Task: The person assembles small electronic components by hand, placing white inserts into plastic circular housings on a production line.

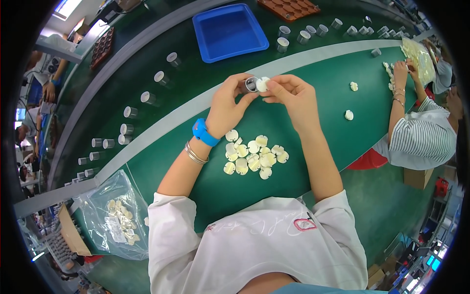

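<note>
Over the far edge of the green table, my left hand [230, 100] grips a small silver metal cup [251, 84], its round mouth turned toward me. Right beside that mouth, my right hand [293, 93] pinches a white notched disc [263, 84] between thumb and fingers. Disc and cup overlap in the view; whether they touch I cannot tell. A loose pile of similar cream discs [253, 156] lies on the table between my forearms. My left wrist wears a blue band [204, 132] and metal bangles.
Beyond a grey rail [313, 58], a dark green belt carries a blue tray [230, 34], a brown tray [289, 7] and several metal cups [148, 97]. A clear bag of discs [115, 215] sits left. At right, a person in a striped sleeve [421, 132] works near two loose discs [349, 115].
</note>
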Action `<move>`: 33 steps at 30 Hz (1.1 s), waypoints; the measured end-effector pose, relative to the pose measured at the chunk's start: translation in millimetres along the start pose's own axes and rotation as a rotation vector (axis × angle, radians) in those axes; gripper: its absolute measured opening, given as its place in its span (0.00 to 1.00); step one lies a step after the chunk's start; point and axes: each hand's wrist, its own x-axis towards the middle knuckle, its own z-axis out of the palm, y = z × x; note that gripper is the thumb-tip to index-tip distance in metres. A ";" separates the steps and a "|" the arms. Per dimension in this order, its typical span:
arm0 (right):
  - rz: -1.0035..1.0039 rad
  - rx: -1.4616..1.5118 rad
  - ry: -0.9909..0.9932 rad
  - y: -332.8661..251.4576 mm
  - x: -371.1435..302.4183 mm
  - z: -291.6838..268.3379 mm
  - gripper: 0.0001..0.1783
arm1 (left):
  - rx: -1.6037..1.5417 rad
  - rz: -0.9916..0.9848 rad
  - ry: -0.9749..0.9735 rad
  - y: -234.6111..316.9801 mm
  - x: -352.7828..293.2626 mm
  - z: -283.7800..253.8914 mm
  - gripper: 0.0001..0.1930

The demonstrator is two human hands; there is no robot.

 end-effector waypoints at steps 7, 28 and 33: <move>-0.196 -0.282 0.148 24.8 0.4 9.6 0.08 | 0.026 -0.003 0.082 5.0 -3.7 6.9 0.17; -0.473 -0.792 0.104 26.0 -2.4 15.3 0.08 | -0.126 -0.110 0.110 7.5 -7.2 9.8 0.12; -0.241 -0.656 -0.022 16.9 -3.5 11.2 0.11 | -0.011 -0.207 0.116 5.2 -7.6 5.3 0.13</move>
